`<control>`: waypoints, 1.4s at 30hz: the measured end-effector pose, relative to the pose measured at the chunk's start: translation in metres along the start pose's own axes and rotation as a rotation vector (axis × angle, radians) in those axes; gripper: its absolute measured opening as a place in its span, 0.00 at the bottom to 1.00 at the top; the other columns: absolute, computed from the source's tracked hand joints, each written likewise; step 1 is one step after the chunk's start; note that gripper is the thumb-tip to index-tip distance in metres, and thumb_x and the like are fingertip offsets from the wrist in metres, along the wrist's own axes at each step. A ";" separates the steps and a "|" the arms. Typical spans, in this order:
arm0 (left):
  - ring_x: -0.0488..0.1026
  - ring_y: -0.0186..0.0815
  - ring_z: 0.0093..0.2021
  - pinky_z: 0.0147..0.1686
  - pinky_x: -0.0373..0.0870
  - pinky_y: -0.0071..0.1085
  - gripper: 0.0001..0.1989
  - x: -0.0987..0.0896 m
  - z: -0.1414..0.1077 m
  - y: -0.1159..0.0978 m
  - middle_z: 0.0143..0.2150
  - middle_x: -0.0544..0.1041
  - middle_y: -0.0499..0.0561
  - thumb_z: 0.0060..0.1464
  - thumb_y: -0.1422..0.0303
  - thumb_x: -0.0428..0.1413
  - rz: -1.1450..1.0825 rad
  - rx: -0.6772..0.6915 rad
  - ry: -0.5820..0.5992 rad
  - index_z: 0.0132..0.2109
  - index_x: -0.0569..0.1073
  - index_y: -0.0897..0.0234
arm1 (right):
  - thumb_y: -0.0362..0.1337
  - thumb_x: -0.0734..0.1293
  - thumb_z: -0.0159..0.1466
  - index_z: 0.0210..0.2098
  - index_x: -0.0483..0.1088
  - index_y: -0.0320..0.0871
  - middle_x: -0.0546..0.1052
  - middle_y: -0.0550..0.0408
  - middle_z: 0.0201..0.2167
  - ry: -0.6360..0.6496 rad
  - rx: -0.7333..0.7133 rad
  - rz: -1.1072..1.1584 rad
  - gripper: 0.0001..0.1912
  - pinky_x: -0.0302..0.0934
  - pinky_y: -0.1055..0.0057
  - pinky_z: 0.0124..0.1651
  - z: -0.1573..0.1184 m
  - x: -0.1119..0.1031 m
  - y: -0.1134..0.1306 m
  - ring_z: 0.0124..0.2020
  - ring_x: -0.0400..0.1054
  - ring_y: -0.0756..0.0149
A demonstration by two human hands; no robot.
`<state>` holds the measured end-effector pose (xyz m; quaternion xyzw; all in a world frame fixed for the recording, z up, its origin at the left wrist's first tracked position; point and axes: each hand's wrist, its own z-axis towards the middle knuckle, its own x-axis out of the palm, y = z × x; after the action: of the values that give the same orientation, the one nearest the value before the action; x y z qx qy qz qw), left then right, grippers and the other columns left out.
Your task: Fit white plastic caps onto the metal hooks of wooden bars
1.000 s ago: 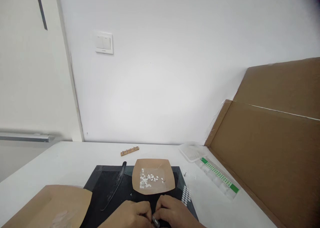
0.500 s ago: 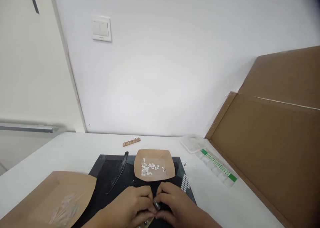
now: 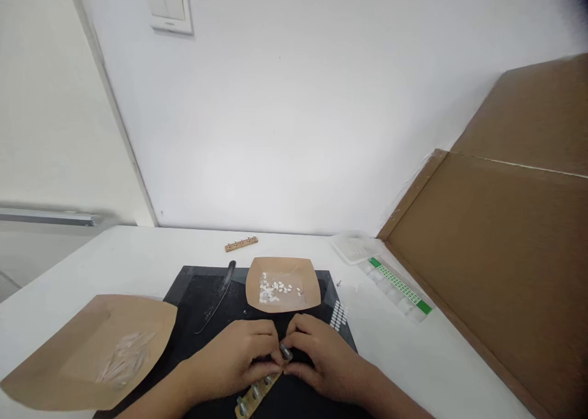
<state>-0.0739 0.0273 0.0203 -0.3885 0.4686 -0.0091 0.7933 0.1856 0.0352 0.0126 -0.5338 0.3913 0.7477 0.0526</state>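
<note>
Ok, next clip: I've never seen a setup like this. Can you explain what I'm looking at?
No machine here: a camera worn on a person's head looks forward and down at their left hand and right hand, both bare. The left hand pinches a yellowish strip that carries shiny fittings. The right hand's fingertips meet it by a small grey piece; their exact grip is hidden. On the white table lies a black mat with a small brown tray of white bits and a slim dark tool. A larger tray is at the left.
</note>
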 end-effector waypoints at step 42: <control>0.76 0.36 0.42 0.43 0.71 0.29 0.03 -0.008 -0.002 -0.010 0.45 0.77 0.49 0.72 0.69 0.54 -0.043 -0.176 0.084 0.46 0.73 0.59 | 0.41 0.76 0.68 0.48 0.77 0.44 0.75 0.51 0.48 0.030 0.054 0.029 0.12 0.66 0.65 0.51 0.000 -0.004 0.005 0.49 0.70 0.58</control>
<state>-0.0767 0.0219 0.0324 -0.4658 0.4919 -0.0010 0.7356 0.1844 0.0332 0.0186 -0.5376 0.4197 0.7296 0.0505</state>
